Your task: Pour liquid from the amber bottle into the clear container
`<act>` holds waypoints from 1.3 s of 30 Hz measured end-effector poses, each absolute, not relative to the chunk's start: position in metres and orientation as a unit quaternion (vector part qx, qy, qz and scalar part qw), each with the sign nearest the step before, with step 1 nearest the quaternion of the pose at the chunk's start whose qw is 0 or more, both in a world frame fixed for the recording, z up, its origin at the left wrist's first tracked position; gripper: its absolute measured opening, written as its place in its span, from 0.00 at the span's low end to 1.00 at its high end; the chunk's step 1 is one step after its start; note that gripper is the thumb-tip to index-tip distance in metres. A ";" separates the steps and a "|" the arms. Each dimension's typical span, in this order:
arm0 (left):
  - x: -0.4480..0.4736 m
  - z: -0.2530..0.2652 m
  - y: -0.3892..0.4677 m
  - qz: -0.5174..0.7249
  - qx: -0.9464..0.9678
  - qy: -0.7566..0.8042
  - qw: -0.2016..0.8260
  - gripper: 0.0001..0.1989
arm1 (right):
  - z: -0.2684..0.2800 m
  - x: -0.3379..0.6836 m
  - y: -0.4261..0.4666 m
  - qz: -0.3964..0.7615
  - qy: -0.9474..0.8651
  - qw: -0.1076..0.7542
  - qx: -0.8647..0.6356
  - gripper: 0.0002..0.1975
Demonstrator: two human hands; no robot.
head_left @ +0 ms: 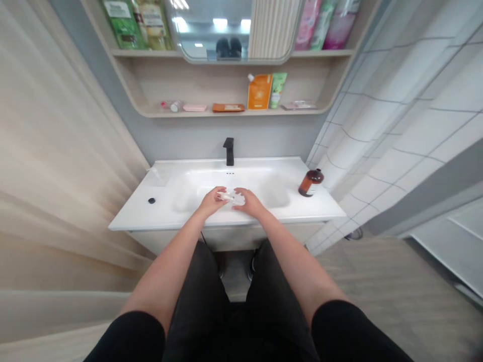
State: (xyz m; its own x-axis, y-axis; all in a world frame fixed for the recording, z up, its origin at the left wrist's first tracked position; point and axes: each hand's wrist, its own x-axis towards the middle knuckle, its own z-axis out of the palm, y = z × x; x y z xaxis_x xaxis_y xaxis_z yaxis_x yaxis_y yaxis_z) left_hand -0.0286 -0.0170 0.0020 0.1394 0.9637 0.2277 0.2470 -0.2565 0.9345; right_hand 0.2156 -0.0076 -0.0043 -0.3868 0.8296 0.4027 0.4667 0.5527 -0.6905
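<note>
Over the front part of the white sink [264, 188], my left hand [213, 201] and my right hand [248, 203] meet at a small whitish, partly see-through object [234, 197]. Its kind is too blurred to make out. The left fingers are closed on its left end, and those of the right hand curl round its right side. Behind both hands stands a black faucet [229, 152]. On the counter to the right is a brown bottle [311, 182] with a white label. A small round black piece [151, 200] lies on the left of the counter.
A clear, thin-looking item [158, 176] sits at the counter's back left. Above, a shelf [211, 114] carries an orange pouch [259, 92], a green tube [278, 90] and several small items. A mirror [226, 30] hangs there. Curtains [56, 151] flank the left side.
</note>
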 end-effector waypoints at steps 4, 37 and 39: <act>-0.030 0.002 -0.017 0.433 0.666 0.487 0.363 0.16 | -0.007 0.216 -0.007 0.246 -0.791 0.387 -0.405 0.42; -0.025 0.003 -0.020 0.348 0.736 0.518 0.264 0.11 | -0.017 0.219 0.001 0.244 -0.791 0.409 -0.384 0.42; -0.025 0.004 -0.021 0.369 0.743 0.493 0.263 0.13 | -0.017 0.218 0.002 0.249 -0.791 0.410 -0.381 0.42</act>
State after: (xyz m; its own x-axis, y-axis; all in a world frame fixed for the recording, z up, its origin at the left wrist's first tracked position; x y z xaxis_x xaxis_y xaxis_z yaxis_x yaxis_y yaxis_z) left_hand -0.0249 -0.0214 0.0036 0.2415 0.9266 0.2882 0.5386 -0.3751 0.7545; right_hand 0.2184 0.0019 -0.0166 -0.3741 0.8062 0.4583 0.3989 0.5860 -0.7053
